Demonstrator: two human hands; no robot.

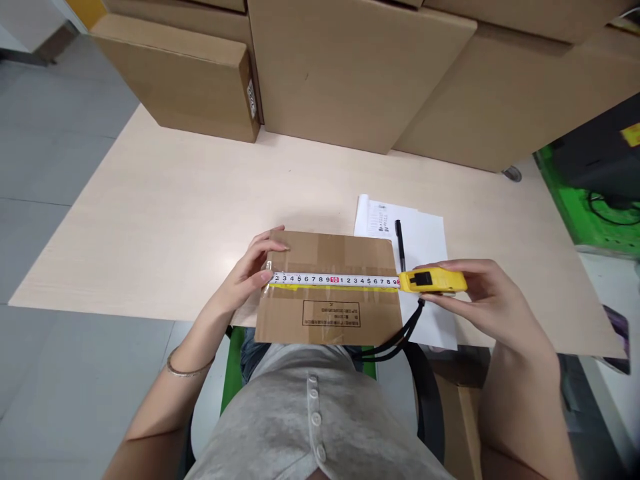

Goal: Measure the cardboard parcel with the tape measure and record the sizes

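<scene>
A small brown cardboard box (325, 260) with printed text and clear tape lies at the table's front edge, in front of my body. Across its top stretches the white blade of a yellow tape measure (434, 280), its red 10 mark near the middle. My right hand (480, 287) grips the tape measure's case just past the box's right edge. At the left edge, my left hand (253, 267) is closed on the box, thumb by the blade's end and fingers along the side. A black wrist strap (400, 343) hangs from the case.
White paper sheets (425, 233) and a black pen (399, 243) lie beyond the box to the right. Large cardboard boxes (350, 73) stand along the table's far side, with a smaller carton (185, 80) at far left. A chair armrest (425, 400) is below the table edge.
</scene>
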